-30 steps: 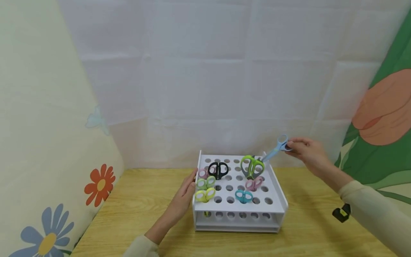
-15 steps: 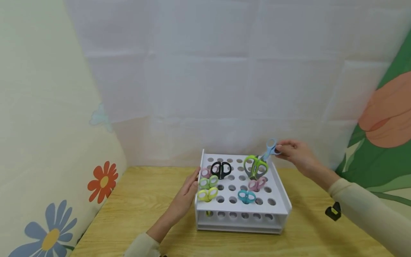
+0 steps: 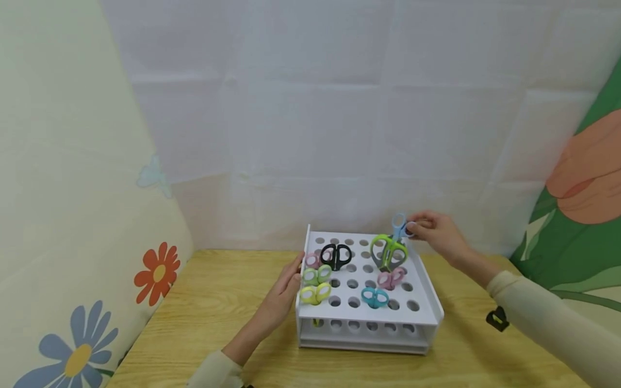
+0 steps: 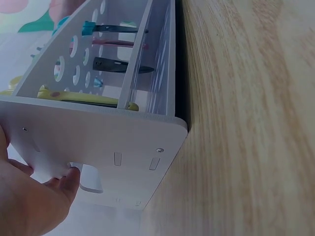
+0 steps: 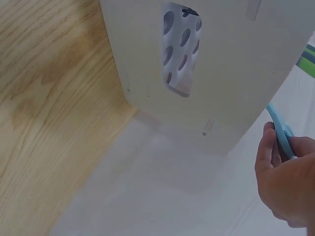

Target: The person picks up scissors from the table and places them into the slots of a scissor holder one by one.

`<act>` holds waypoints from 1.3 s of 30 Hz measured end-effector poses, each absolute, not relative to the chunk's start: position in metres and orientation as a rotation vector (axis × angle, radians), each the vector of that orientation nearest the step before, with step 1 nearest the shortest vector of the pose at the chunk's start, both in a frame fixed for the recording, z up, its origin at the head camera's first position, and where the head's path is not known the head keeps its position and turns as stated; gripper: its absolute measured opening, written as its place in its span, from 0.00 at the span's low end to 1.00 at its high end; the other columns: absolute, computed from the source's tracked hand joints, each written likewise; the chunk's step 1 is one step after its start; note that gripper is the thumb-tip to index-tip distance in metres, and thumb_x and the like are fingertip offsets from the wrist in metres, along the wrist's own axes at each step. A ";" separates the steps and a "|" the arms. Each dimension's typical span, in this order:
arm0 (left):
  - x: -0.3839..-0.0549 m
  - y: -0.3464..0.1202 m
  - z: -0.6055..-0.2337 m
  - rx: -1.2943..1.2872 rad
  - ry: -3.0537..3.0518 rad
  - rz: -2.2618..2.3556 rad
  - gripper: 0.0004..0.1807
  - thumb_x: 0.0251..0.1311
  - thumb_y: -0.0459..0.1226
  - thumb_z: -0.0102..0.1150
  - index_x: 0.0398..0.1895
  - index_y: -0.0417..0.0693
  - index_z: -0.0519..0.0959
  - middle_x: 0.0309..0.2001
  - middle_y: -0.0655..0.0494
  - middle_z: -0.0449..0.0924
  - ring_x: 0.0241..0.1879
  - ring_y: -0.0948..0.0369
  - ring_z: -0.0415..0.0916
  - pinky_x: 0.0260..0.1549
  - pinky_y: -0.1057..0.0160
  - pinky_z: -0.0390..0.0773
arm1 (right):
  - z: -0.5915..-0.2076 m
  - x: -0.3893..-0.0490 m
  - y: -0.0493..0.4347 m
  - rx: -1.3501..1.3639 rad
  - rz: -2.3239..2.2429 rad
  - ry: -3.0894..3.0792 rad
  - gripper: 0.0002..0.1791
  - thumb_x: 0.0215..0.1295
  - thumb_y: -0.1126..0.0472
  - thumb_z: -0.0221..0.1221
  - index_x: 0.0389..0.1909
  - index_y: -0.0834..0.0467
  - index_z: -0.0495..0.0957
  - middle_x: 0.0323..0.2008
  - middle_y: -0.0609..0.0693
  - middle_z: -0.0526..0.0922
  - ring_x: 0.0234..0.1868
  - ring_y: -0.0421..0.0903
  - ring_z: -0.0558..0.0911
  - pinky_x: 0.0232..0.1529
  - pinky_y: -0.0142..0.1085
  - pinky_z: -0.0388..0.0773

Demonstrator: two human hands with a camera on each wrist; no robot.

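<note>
My right hand (image 3: 439, 234) pinches light blue scissors (image 3: 399, 227) by one handle loop over the back right of a white rack (image 3: 339, 318) with rows of round holes. Their blades point down and are hidden behind the large green-and-grey scissors (image 3: 388, 252). In the right wrist view, thumb and fingers hold the blue handle (image 5: 279, 129) beside the rack's side panel (image 5: 226, 64). My left hand (image 3: 278, 296) rests against the rack's left side with extended fingers; in the left wrist view a fingertip touches the edge of the panel's cutout (image 4: 92, 179).
Standing in the rack are black scissors (image 3: 336, 257), yellow scissors (image 3: 315, 293), light green scissors (image 3: 317, 275), teal scissors (image 3: 374, 297) and pink scissors (image 3: 390, 279), with another pink pair (image 3: 312, 261) partly covered. The rack has raised sides and sits on a wooden table (image 3: 218, 280) before a white cloth (image 3: 291, 134).
My right hand has carried the light blue scissors left, from outside the rack's right side to behind the green-and-grey pair, turning them more upright. My left hand has stayed on the rack's side.
</note>
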State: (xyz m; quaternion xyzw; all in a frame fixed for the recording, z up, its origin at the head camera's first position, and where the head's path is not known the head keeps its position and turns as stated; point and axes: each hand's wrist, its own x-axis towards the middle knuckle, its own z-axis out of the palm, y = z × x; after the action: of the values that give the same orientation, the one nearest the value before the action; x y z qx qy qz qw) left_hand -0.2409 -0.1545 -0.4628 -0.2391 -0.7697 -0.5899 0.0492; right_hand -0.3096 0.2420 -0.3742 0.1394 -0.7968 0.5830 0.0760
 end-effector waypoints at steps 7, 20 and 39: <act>-0.239 -0.153 -0.463 -0.748 -2.331 -1.805 0.29 0.83 0.40 0.39 0.81 0.44 0.53 0.78 0.40 0.51 0.76 0.44 0.47 0.71 0.41 0.46 | -0.377 -0.307 0.234 0.541 1.520 -2.526 0.14 0.74 0.63 0.61 0.53 0.69 0.79 0.43 0.63 0.87 0.43 0.57 0.87 0.46 0.44 0.83; -0.242 -0.149 -0.464 -0.741 -2.346 -1.813 0.28 0.82 0.39 0.39 0.81 0.46 0.53 0.78 0.41 0.52 0.76 0.44 0.48 0.71 0.40 0.47 | -0.386 -0.309 0.227 0.774 1.054 -2.701 0.17 0.63 0.78 0.59 0.51 0.63 0.84 0.48 0.58 0.86 0.50 0.58 0.84 0.53 0.54 0.79; -0.247 -0.141 -0.463 -0.751 -2.347 -1.827 0.28 0.83 0.40 0.39 0.82 0.48 0.54 0.77 0.43 0.53 0.75 0.45 0.51 0.70 0.42 0.50 | -0.395 -0.307 0.235 0.841 0.973 -2.696 0.18 0.60 0.77 0.63 0.51 0.63 0.84 0.46 0.54 0.85 0.44 0.52 0.81 0.49 0.52 0.80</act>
State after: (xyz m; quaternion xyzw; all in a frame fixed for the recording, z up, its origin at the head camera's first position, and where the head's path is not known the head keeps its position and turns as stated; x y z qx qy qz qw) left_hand -0.2470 -0.1410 -0.4631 -0.2445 -0.7644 -0.5954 0.0371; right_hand -0.3071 0.2350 -0.3948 0.2806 -0.8999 0.3247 0.0775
